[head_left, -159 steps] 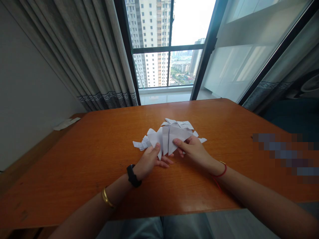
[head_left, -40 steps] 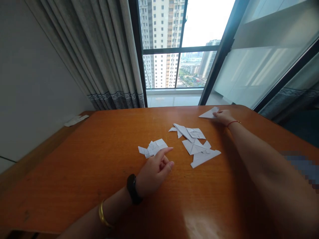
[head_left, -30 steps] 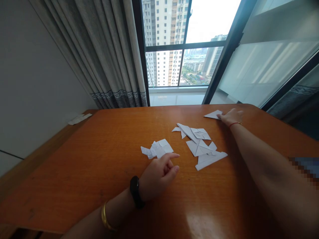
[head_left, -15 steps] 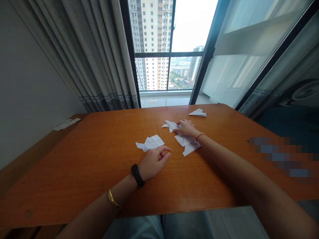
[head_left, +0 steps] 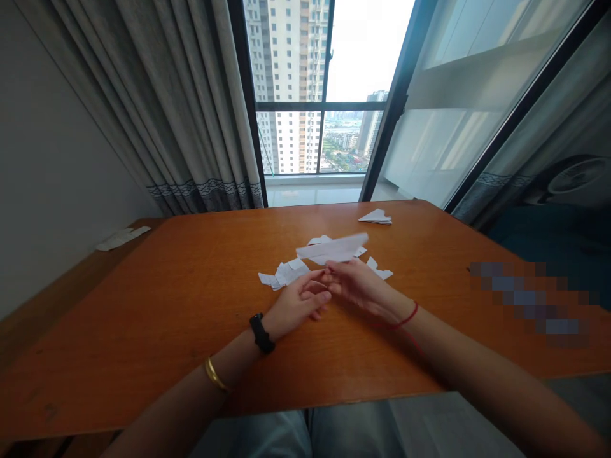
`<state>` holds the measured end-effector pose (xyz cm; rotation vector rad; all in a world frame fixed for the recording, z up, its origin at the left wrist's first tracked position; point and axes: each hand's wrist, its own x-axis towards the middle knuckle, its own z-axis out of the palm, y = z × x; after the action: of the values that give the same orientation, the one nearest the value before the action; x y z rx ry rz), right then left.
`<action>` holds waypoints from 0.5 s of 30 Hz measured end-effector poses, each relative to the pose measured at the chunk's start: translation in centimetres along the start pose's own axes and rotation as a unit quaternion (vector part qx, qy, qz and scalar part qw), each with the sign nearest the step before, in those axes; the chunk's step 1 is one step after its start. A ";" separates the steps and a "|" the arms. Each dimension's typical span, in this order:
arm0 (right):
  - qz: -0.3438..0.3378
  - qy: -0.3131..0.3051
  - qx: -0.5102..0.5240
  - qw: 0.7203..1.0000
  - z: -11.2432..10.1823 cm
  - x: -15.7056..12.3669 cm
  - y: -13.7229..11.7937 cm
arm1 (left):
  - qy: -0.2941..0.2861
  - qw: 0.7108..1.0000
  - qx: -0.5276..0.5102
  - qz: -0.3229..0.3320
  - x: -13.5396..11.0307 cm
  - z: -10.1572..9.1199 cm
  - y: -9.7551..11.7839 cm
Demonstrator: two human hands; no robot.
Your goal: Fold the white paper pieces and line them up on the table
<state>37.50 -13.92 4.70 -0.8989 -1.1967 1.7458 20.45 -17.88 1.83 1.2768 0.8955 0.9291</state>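
My right hand (head_left: pixel 360 286) pinches the lower edge of a folded white paper plane (head_left: pixel 334 247), raised above the table with its long edge sloping up to the right. Close beside it is my left hand (head_left: pixel 296 305), fingers apart and loosely bent, fingertips near the right fingers; whether they touch cannot be made out. Just beyond the left hand lies a small heap of folded white papers (head_left: pixel 289 272). More folded paper (head_left: pixel 379 271) shows right of the raised plane, and other pieces are partly hidden behind it.
The brown wooden table (head_left: pixel 157 318) spreads around both hands. Farther back lies another paper plane (head_left: pixel 375 217). A flat white paper (head_left: pixel 123 238) rests by the left wall. A blurred patch (head_left: pixel 525 302) covers something on the right. Grey curtains (head_left: pixel 200 127) and a window stand beyond.
My right hand has picked a folded paper plane up from the pile and drawn it toward me, next to my left hand. The left hand has barely moved.
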 end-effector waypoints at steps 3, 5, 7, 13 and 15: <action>-0.014 -0.024 -0.040 0.999 1.3 -1.6 1.0 | 0.083 0.994 -0.071 0.015 0.2 0.0 -0.1; -0.022 -0.011 -0.102 0.994 1.4 -1.7 1.2 | 0.115 0.987 -0.110 0.013 0.3 0.0 0.1; -0.018 -0.018 -0.180 0.983 0.7 -1.4 0.7 | 0.125 0.980 -0.152 0.003 0.4 -0.1 0.4; -0.043 0.120 -0.587 0.799 -7.1 0.2 -3.7 | 0.269 0.926 -0.264 -0.025 0.8 -1.2 1.6; 0.027 0.126 -0.677 0.725 -9.9 0.4 -4.8 | 0.297 0.912 -0.283 -0.023 1.1 -1.8 1.6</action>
<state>47.15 -8.86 6.25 -1.8826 -2.2290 0.4343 19.09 -16.14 3.23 0.4676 1.0061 1.4498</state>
